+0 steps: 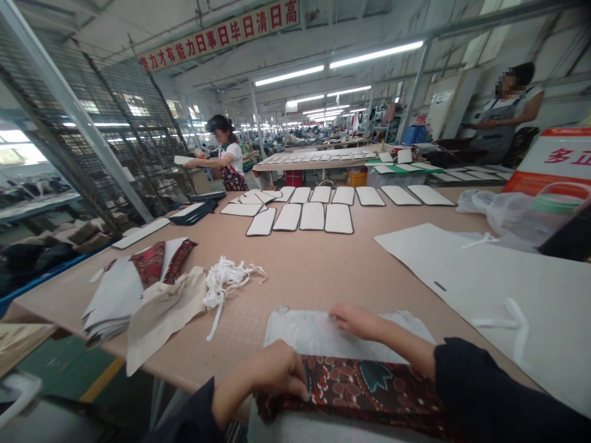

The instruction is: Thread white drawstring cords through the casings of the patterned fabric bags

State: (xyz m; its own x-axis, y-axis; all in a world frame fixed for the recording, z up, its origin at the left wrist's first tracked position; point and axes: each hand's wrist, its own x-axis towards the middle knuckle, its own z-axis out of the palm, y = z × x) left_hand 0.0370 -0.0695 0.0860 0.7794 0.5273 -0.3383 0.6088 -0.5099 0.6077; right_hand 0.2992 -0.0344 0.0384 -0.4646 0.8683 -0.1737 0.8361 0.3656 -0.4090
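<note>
You seem to be setting the flowery cloth (364, 384) straight on the pale sheet (300, 332). The cloth lies by your left hand (274, 368), and nearer to you than your right hand (357, 320). Your left fingers bend down onto its left end; I can't tell if they pinch it. Your right fingers curl over the sheet, and I can't tell if they hold it. The next move seems to call for a soft touch, so nothing bunches up.
</note>
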